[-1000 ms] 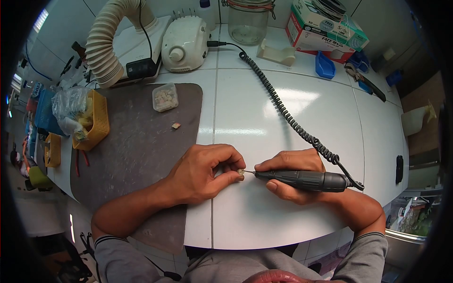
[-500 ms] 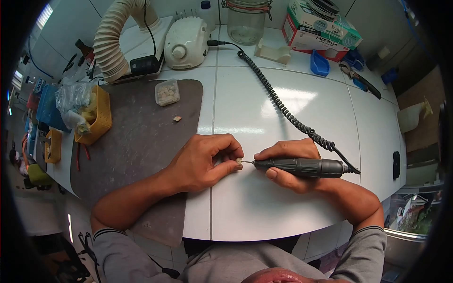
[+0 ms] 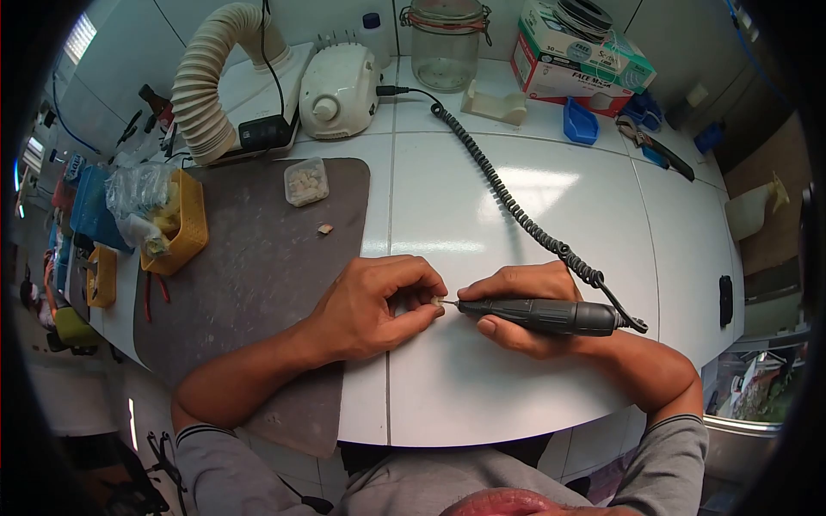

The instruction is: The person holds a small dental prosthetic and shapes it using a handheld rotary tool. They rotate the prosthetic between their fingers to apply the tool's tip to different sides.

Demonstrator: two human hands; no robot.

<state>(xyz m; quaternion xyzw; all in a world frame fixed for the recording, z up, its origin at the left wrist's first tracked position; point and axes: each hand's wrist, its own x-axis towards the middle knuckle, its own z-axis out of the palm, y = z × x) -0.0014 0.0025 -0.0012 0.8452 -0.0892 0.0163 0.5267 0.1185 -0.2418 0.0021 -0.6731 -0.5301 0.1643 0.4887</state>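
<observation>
Between thumb and fingertips, my left hand point(image 3: 379, 305) pinches a small pale piece point(image 3: 438, 302), mostly covered by the fingers. My right hand point(image 3: 538, 297) grips a black rotary tool handpiece point(image 3: 542, 316) like a pen. Its thin metal bit point(image 3: 451, 303) points left and meets the small piece, or comes very close to it. A coiled black cord point(image 3: 508, 198) runs from the handpiece back to a white control box point(image 3: 337, 93). On the dark mat lie a clear tub of pale pieces point(image 3: 306, 182) and a single small tan chip point(image 3: 324, 230).
A yellow basket point(image 3: 191, 228) with plastic bags stands on the mat's left. Behind are a ribbed white hose point(image 3: 200, 86), a glass jar point(image 3: 446, 47) and a face mask box point(image 3: 572, 73). A blue tray point(image 3: 580, 122) and pliers point(image 3: 658, 146) lie at the back right.
The view has tilted slightly, so most of the scene sits a little lower. The handpiece has shifted slightly left and its angle has changed a little. Both grips stay the same.
</observation>
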